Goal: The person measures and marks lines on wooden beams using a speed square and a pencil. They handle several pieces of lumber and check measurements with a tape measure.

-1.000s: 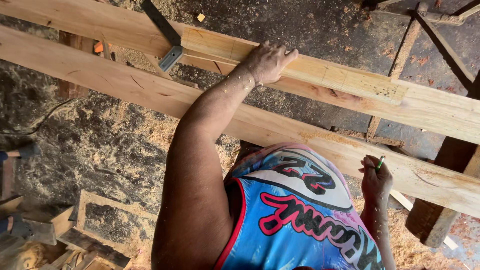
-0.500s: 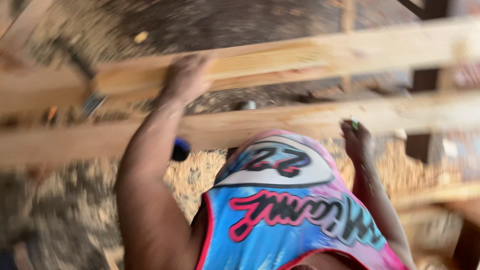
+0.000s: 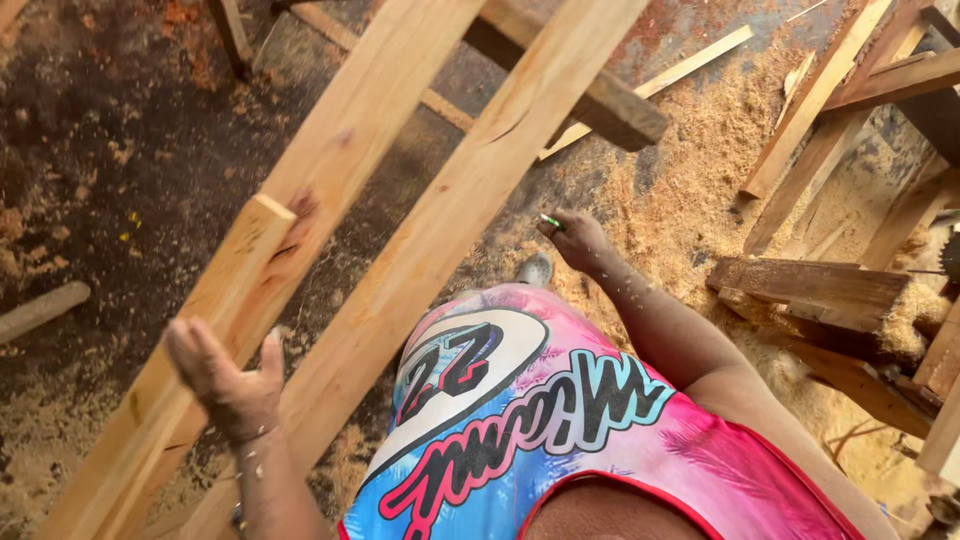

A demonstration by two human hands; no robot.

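A view looks straight down over a person's chest in a bright pink and blue patterned vest, with two long pale wooden planks running diagonally across the picture above a floor (image 3: 130,170) thick with sawdust. The left hand (image 3: 228,378) is spread open, palm and fingers pressed flat against the side of the near plank (image 3: 250,290), whose cut end shows just beyond the fingertips; its grip is wide and closes on nothing, only steadying the wood. The second plank (image 3: 470,190) lies just to the right of that hand, running parallel and passing between both arms. The right hand (image 3: 578,240) hangs on the far side of this plank, fingers curled into a closed grip around a small green pencil (image 3: 551,220), whose tip pokes out toward the plank. A heap of darker timber offcuts (image 3: 830,290) sits well to the right of that hand. Judging from this, the step in hand looks like positioning the planks between markings; the next move would call for steadying the near plank and bringing the pencil tip down to the wood.
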